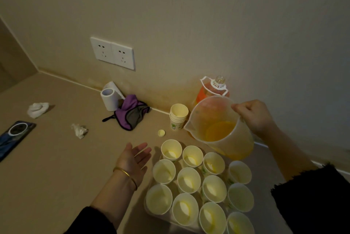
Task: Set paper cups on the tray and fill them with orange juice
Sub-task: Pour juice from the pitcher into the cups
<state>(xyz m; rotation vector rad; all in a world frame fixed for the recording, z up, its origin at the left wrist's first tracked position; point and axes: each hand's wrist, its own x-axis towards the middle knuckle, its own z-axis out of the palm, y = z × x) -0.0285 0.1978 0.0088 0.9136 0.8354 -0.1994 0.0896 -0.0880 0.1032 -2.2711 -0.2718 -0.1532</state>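
No legible text, number or brand. The stacked paper cups bear a green print too small to read. The juice bottle shows no readable label. A dark flat object on the worktop carries a pale ring, its lettering indistinct.

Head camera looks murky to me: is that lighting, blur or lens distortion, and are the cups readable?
Head view: dim yellowish light, no glare; wide-angle bending tilts the wall sockets; right sleeve smeared at the edge; pitcher and paper cups sharp enough, juice levels inside hard to judge.
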